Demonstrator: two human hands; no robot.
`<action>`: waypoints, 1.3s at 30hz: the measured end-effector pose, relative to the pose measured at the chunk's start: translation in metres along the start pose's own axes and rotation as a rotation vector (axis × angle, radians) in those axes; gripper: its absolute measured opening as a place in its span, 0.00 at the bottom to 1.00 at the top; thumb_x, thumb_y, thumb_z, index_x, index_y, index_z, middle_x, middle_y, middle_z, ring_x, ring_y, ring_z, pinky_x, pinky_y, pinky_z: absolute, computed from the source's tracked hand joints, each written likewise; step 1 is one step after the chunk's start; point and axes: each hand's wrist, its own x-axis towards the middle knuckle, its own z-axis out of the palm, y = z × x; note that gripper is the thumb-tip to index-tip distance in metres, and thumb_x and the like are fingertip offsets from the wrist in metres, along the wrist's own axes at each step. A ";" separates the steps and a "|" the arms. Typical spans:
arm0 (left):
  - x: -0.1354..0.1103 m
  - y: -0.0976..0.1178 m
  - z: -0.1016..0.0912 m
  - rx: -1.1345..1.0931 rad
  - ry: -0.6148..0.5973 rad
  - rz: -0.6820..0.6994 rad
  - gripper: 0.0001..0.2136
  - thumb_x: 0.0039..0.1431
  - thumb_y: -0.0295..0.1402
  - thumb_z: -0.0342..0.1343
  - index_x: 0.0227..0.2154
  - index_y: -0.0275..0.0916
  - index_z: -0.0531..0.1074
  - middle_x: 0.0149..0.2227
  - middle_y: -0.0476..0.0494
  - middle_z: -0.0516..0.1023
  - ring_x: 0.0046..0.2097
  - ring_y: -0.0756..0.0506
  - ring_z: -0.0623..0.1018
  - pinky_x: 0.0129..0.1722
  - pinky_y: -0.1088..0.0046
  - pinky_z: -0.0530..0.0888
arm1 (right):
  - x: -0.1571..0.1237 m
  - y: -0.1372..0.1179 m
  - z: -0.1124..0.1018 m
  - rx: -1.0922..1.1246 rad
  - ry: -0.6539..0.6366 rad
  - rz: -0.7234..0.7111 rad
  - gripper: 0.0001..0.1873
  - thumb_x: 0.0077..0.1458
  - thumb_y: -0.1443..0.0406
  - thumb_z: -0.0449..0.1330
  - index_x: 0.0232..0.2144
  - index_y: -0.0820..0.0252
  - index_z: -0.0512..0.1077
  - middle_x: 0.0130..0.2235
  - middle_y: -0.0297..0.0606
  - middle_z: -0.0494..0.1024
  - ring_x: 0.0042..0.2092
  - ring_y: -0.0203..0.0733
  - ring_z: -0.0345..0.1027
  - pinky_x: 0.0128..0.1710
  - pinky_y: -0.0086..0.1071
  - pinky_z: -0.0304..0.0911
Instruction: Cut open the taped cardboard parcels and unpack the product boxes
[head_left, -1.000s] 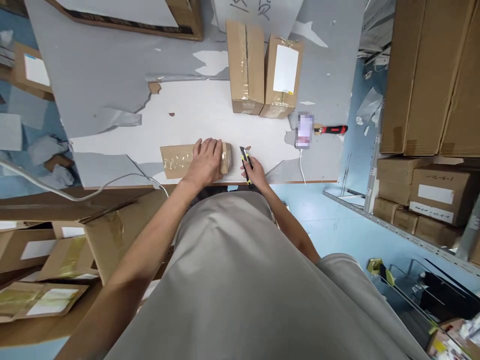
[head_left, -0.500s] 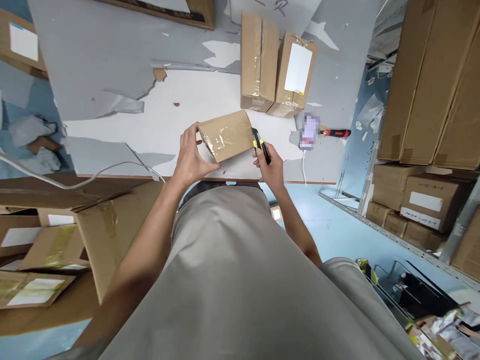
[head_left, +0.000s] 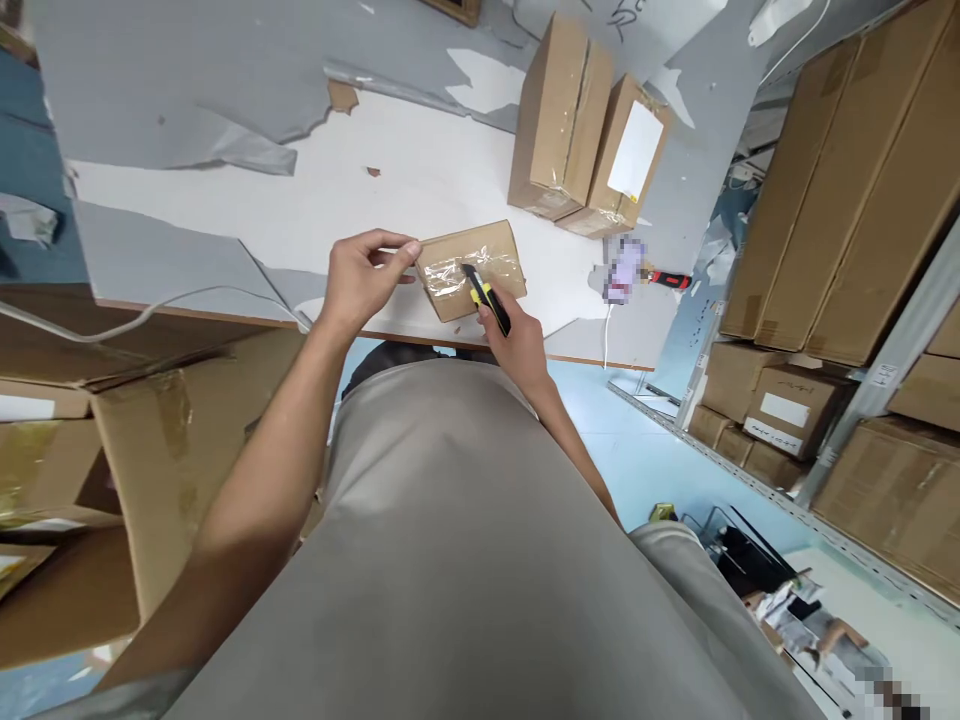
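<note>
A small cardboard box (head_left: pixel 491 245) with clear tape across its top lies near the table's front edge. My left hand (head_left: pixel 367 275) has thumb and fingers closed on the box's left upper corner. A black and yellow utility knife (head_left: pixel 480 290) is gripped in my right hand (head_left: pixel 517 340), its tip at the tape on the box's top. Whether the blade has gone through the tape I cannot tell.
Two taped cardboard boxes, one plain (head_left: pixel 559 120) and one with a white label (head_left: pixel 636 150), stand behind on the table (head_left: pixel 187 60). To the right lie a blurred phone (head_left: pixel 624 268) on a cable and a red-black handle (head_left: pixel 670 280). A large open carton (head_left: pixel 180 420) stands front left.
My right hand has brought the knife from beside the box onto its taped top. My left hand has shifted from spanning the box's left end to holding its upper corner. The view has turned slightly.
</note>
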 end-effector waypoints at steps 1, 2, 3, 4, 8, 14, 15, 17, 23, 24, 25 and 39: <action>0.004 0.000 -0.001 0.002 -0.013 -0.003 0.27 0.64 0.64 0.72 0.46 0.44 0.86 0.49 0.37 0.90 0.48 0.36 0.90 0.47 0.51 0.94 | 0.000 -0.007 0.002 -0.020 -0.005 -0.017 0.31 0.88 0.48 0.50 0.81 0.49 0.69 0.63 0.43 0.90 0.59 0.50 0.88 0.66 0.43 0.81; 0.006 0.000 -0.002 -0.001 -0.032 -0.002 0.27 0.63 0.64 0.73 0.45 0.44 0.87 0.49 0.37 0.91 0.47 0.36 0.90 0.46 0.52 0.93 | 0.000 -0.013 0.004 -0.045 -0.008 -0.035 0.30 0.88 0.49 0.51 0.81 0.48 0.70 0.65 0.42 0.89 0.62 0.51 0.87 0.67 0.45 0.81; 0.008 0.000 -0.003 -0.008 -0.051 0.003 0.27 0.61 0.64 0.74 0.45 0.44 0.87 0.50 0.37 0.91 0.46 0.37 0.90 0.46 0.51 0.93 | 0.002 -0.020 0.007 -0.075 -0.010 -0.052 0.29 0.87 0.50 0.51 0.81 0.47 0.70 0.68 0.42 0.88 0.64 0.51 0.86 0.68 0.46 0.80; 0.010 0.001 -0.005 -0.015 -0.068 0.012 0.27 0.60 0.63 0.74 0.45 0.43 0.88 0.50 0.36 0.92 0.44 0.37 0.90 0.45 0.51 0.93 | 0.003 -0.026 0.010 -0.107 -0.011 -0.067 0.28 0.87 0.52 0.52 0.81 0.46 0.71 0.71 0.41 0.86 0.67 0.52 0.85 0.70 0.47 0.80; 0.010 0.009 -0.010 0.018 -0.095 0.074 0.22 0.62 0.58 0.74 0.46 0.46 0.90 0.53 0.38 0.92 0.45 0.36 0.91 0.49 0.51 0.91 | 0.011 -0.045 0.017 -0.221 -0.041 -0.085 0.28 0.87 0.58 0.52 0.81 0.53 0.71 0.75 0.42 0.82 0.73 0.52 0.81 0.73 0.48 0.77; 0.012 0.020 -0.010 0.132 -0.115 0.114 0.16 0.65 0.54 0.72 0.45 0.49 0.90 0.51 0.45 0.93 0.51 0.36 0.92 0.59 0.52 0.87 | 0.007 -0.062 0.005 -0.234 -0.067 -0.065 0.27 0.86 0.61 0.53 0.79 0.49 0.76 0.72 0.42 0.86 0.74 0.56 0.80 0.72 0.48 0.77; 0.013 0.021 -0.010 0.150 -0.122 0.111 0.19 0.64 0.56 0.71 0.44 0.47 0.90 0.51 0.46 0.93 0.51 0.37 0.92 0.59 0.52 0.86 | 0.007 -0.064 0.003 -0.249 -0.072 -0.057 0.27 0.86 0.60 0.53 0.78 0.49 0.76 0.72 0.43 0.86 0.74 0.57 0.80 0.72 0.49 0.77; 0.015 0.023 -0.011 0.184 -0.140 0.099 0.27 0.66 0.62 0.66 0.44 0.42 0.90 0.49 0.47 0.94 0.53 0.38 0.91 0.58 0.53 0.84 | 0.007 -0.070 0.002 -0.297 -0.083 -0.039 0.26 0.86 0.60 0.53 0.77 0.50 0.76 0.70 0.44 0.87 0.72 0.59 0.82 0.71 0.50 0.77; 0.019 0.021 -0.008 0.216 -0.112 0.098 0.34 0.68 0.69 0.59 0.41 0.40 0.89 0.44 0.49 0.94 0.58 0.38 0.90 0.56 0.53 0.81 | 0.012 -0.084 0.009 -0.434 -0.115 0.030 0.25 0.87 0.60 0.50 0.75 0.52 0.76 0.63 0.48 0.90 0.64 0.63 0.85 0.66 0.51 0.78; 0.018 0.020 -0.006 0.200 -0.092 0.103 0.29 0.68 0.66 0.62 0.40 0.43 0.89 0.45 0.49 0.94 0.56 0.37 0.91 0.55 0.52 0.82 | 0.010 -0.086 0.011 -0.452 -0.120 0.044 0.26 0.87 0.60 0.49 0.76 0.53 0.75 0.62 0.48 0.90 0.63 0.64 0.85 0.66 0.52 0.78; 0.017 0.020 -0.004 0.186 -0.074 0.105 0.25 0.68 0.63 0.65 0.39 0.46 0.89 0.45 0.49 0.94 0.55 0.37 0.91 0.55 0.52 0.82 | 0.008 -0.088 0.012 -0.471 -0.125 0.060 0.26 0.87 0.60 0.49 0.76 0.53 0.75 0.61 0.49 0.90 0.62 0.65 0.86 0.65 0.52 0.78; 0.018 0.017 -0.005 0.237 -0.080 0.124 0.29 0.69 0.61 0.62 0.44 0.38 0.90 0.49 0.46 0.93 0.52 0.41 0.89 0.55 0.54 0.79 | -0.026 -0.084 0.018 -0.395 -0.084 0.108 0.28 0.88 0.57 0.49 0.80 0.49 0.72 0.55 0.45 0.93 0.57 0.62 0.89 0.61 0.46 0.78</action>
